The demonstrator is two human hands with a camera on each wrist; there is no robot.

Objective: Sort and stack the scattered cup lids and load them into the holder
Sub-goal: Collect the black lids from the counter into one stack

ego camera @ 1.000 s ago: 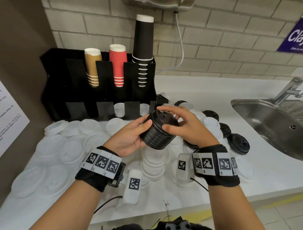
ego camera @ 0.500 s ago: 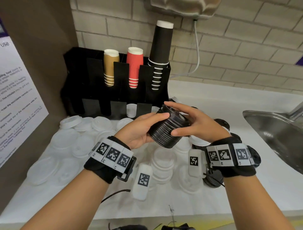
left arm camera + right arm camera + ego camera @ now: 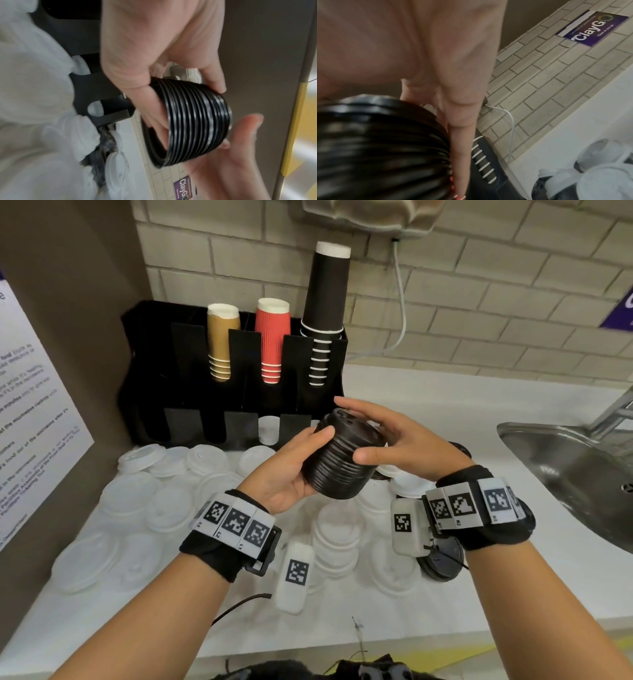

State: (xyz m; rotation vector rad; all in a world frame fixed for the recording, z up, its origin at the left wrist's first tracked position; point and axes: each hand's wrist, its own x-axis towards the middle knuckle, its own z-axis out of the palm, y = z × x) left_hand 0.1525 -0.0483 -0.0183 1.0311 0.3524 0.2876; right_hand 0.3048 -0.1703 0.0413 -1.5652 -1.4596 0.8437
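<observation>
A tilted stack of black lids (image 3: 342, 463) is held in the air in front of the black holder (image 3: 150, 371). My left hand (image 3: 308, 467) grips it from the left, thumb on top and fingers curled underneath, as the left wrist view shows on the stack of black lids (image 3: 193, 121). My right hand (image 3: 373, 433) lies against its right side, fingers straight over the top lid and thumb against the ribbed side. In the right wrist view a straight finger runs along the stack of black lids (image 3: 376, 148). Loose white lids (image 3: 137, 498) cover the counter.
The holder stands against the brick wall with gold cups (image 3: 219, 337), red cups (image 3: 272, 337) and tall black cups (image 3: 325, 302). A short stack of white lids (image 3: 337, 539) sits under my hands, a black lid (image 3: 442, 563) below my right wrist. A steel sink (image 3: 565, 467) lies at the right.
The stack has tipped further and moved a little toward the holder. My right hand's fingers have straightened over the top lid instead of pinching it. The left hand keeps its grip.
</observation>
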